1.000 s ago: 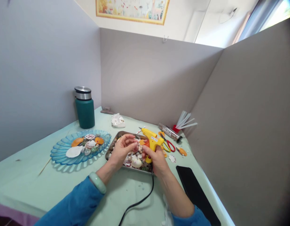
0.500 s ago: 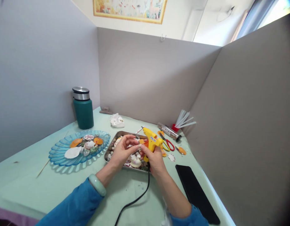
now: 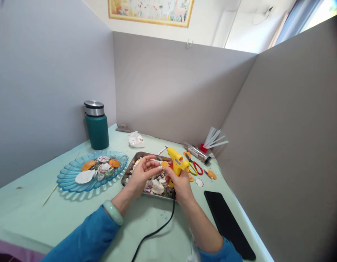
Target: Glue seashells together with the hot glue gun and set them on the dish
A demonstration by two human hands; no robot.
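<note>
While the left hand (image 3: 142, 174) pinches a small spotted shell (image 3: 160, 168) between thumb and fingertip, other fingers loosely curved, above the metal tray (image 3: 157, 197) of shells, the right hand (image 3: 184, 186) wraps its fingers round a yellow glue gun (image 3: 178, 162) over the tray's right side. I see a blue plate (image 3: 65, 175) left of the tray, scissors (image 3: 189, 158) right of it, and a green bottle (image 3: 97, 131) beyond its far left.

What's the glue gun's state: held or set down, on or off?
Held: the right hand grips the yellow glue gun, nozzle angled upward. On or off, I cannot tell: its cord leaves the frame.
</note>
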